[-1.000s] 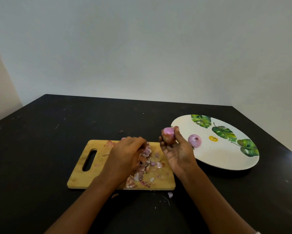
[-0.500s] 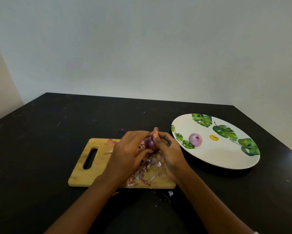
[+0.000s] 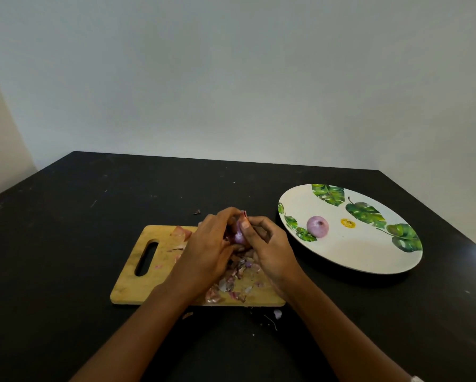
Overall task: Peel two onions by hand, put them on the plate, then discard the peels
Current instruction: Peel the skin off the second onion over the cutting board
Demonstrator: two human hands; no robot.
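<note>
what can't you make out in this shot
- Head view: the onion in hand is mostly covered by the left hand and right hand; how much skin remains is unclear.
- Head view: part of the peels on the cutting board lies hidden under the hands.

Left hand (image 3: 207, 252) and right hand (image 3: 271, 248) close together, fingers (image 3: 259, 221) curled in a grip, forearms (image 3: 148, 321) converging forward.

Not much to go on tbh. Both forearms were bare all the way down, and so were the left hand (image 3: 206, 249) and right hand (image 3: 272, 249). Only clothing I spotted was a pale sliver (image 3: 416, 379) by the right arm at the bottom edge, too small to identify.
</note>
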